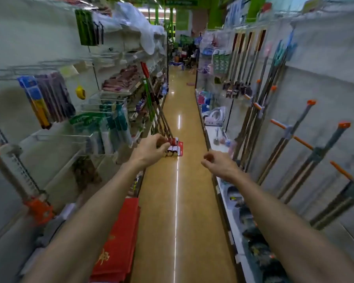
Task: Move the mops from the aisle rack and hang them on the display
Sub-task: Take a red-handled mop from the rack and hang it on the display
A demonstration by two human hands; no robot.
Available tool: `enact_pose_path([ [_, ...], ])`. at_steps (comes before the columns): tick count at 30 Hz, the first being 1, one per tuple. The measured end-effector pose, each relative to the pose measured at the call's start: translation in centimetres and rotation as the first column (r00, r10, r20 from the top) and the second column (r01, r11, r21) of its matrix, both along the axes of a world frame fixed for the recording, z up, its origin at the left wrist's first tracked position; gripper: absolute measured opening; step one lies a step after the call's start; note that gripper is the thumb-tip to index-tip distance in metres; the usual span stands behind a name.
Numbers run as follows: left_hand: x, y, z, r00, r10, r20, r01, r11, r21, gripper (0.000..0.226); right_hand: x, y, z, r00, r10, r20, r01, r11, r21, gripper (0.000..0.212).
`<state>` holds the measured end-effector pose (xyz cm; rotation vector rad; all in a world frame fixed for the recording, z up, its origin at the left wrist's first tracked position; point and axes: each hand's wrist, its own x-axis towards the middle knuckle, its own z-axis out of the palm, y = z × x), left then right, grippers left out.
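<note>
A long store aisle with a glossy tan floor (184,111) ran straight ahead between two walls of goods. On the left stood a white wire shelving rack (55,137) crowded with packaged cleaning tools. On the right stood a pale grey display wall (319,82), where long-handled mops with orange caps (290,131) already hung.

The mops to be moved, a bundle of thin metal-handled mops with red and green grips (153,103), leaned against the left rack ahead of the person and to the left. Their long axes sloped from the grips high up by the shelf down to red and white wrapped heads (177,149) resting on the floor.

Both bare arms reached forward. The left hand (150,149) was the nearer, with its fingers curled right at the lower ends of the handles. The view did not show whether it gripped the handles or only overlapped them. The right hand (220,163) hung loosely curled and held nothing, well apart from the bundle and closer to the display.

Motion blur softened the shelf goods. The number of handles in the bundle could not be counted.
</note>
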<state>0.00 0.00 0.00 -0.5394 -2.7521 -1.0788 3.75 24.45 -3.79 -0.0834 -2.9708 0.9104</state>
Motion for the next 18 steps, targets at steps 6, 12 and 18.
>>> enact_pose_path([
  [6,-12.0,0.0,0.7,1.0,-0.01,-0.009,0.01,1.0,-0.024,0.028,-10.4,-0.4,0.8,0.999,-0.04,0.004,0.04,0.999,0.017,0.035],
  [12,-22.2,1.3,-1.3,0.999,-0.048,0.019,0.048,0.999,-0.002,0.029,-20.6,0.6,-0.7,0.998,-0.065,0.019,0.065,0.998,0.021,0.036],
  [18,-34.5,3.7,-3.9,0.997,-0.045,0.057,0.048,0.997,-0.052,0.028,-33.2,3.0,-2.9,0.998,-0.058,0.029,0.058,0.998,-0.018,0.04],
])
